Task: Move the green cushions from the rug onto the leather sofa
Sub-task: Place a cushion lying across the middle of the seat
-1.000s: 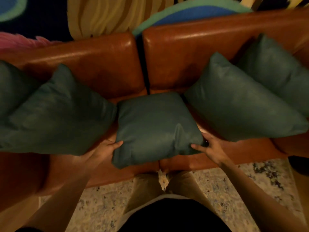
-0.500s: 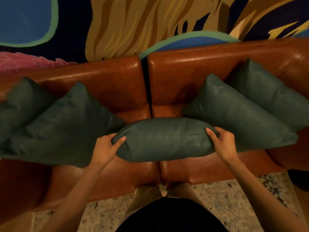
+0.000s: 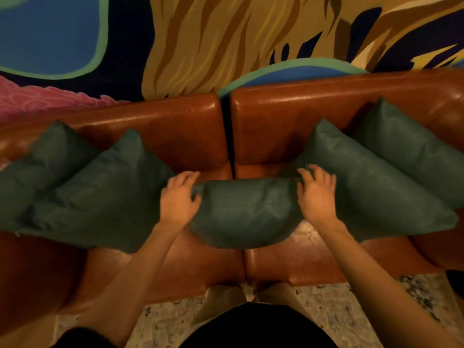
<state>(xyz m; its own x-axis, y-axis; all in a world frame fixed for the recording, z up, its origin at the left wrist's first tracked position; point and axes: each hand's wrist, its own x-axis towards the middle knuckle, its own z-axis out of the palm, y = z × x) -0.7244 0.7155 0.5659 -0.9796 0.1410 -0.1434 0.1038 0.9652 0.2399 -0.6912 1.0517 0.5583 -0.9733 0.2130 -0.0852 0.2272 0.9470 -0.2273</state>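
Observation:
A green cushion [image 3: 244, 212] stands on edge over the middle seam of the brown leather sofa [image 3: 175, 144]. My left hand [image 3: 178, 199] grips its left end. My right hand [image 3: 316, 194] rests on its right end, fingers spread over the top corner. Two more green cushions [image 3: 100, 194] [image 3: 42, 169] lean against the backrest on the left. On the right lean another two green cushions [image 3: 371, 187] [image 3: 411, 149].
A pale speckled rug [image 3: 326, 305] lies below the sofa's front edge, with my legs standing on it. A painted mural wall [image 3: 226, 38] rises behind the backrest. The sofa's right arm [image 3: 449, 247] curves in at the right.
The middle cushion has been tipped from lying flat up onto its edge and pushed further back on the seat. Both hands have moved up onto its top corners.

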